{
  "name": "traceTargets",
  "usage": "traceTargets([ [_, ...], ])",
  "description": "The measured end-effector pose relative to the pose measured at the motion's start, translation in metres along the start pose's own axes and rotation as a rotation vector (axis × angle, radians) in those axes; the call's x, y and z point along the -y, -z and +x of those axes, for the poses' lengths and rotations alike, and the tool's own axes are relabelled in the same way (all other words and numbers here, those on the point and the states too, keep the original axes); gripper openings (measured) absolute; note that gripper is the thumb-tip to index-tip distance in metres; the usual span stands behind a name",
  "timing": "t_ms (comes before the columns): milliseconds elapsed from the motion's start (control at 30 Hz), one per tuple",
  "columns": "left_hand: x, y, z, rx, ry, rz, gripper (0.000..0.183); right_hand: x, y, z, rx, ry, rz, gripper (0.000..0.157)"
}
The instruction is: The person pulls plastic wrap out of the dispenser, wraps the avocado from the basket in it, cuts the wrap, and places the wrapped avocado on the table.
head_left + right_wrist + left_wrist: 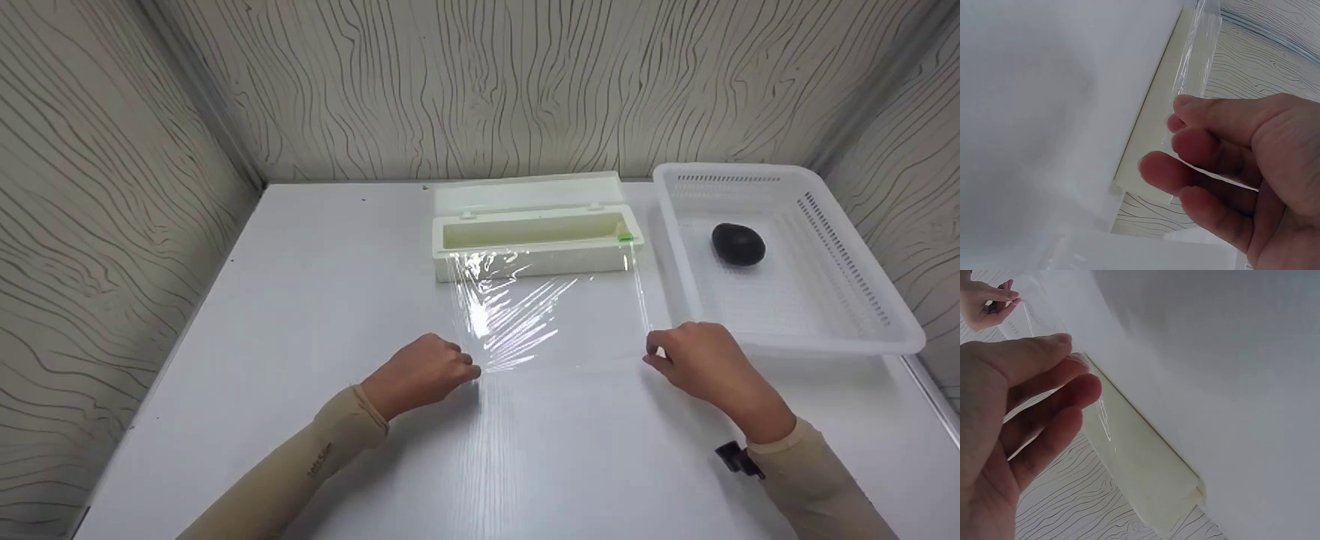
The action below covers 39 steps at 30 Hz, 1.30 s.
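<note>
A sheet of clear plastic wrap (525, 322) stretches from a long cream dispenser box (536, 262) toward the front of the table. My left hand (427, 373) pinches the sheet's near left corner between thumb and forefinger. At the near right corner, my right hand (697, 364) pinches it the same way. Between the hands the film is taut, with shiny creases running mostly on the left side. The box's lid (529, 193) stands raised at the back, and a small green piece (625, 237) sits at the right end of its front rim.
To the right stands a white plastic basket (885, 300) with slotted sides, close beside my right hand. A dark, smooth oval object (739, 244) lies in it. Wood-patterned panels (465, 90) enclose the white table (322, 285) at the back and sides.
</note>
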<state>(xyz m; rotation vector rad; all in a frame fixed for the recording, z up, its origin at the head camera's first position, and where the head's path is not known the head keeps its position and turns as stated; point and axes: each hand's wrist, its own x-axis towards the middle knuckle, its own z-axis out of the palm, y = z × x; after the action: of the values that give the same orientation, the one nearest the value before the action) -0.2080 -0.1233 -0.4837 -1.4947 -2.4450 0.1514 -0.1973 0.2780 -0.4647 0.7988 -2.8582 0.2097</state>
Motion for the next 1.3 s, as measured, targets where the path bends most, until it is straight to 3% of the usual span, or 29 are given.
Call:
traceTargets([
  [267,0.000,-0.008,-0.001,0.004,0.001,0.019,0.022,0.005,-0.002,0.000,0.082,-0.074,0.077,0.007],
  [667,-0.005,-0.010,-0.004,0.057,0.011,0.062,0.013,0.008,-0.005,-0.001,0.228,-0.252,0.225,0.022],
  [900,-0.006,-0.012,-0.005,0.055,0.023,0.068,0.016,0.009,-0.008,0.003,0.154,-0.302,0.254,0.040],
  [1067,-0.007,-0.014,-0.005,0.047,0.029,0.054,0.015,0.010,-0.011,0.013,0.056,-0.283,0.307,0.053],
  [1200,-0.002,-0.011,-0.003,0.048,0.024,-0.018,0.011,0.011,-0.014,0.025,-0.031,-0.275,0.347,0.060],
  [1300,0.008,-0.007,0.000,0.007,0.073,-0.118,0.005,0.009,-0.016,0.034,-0.085,-0.288,0.389,0.062],
])
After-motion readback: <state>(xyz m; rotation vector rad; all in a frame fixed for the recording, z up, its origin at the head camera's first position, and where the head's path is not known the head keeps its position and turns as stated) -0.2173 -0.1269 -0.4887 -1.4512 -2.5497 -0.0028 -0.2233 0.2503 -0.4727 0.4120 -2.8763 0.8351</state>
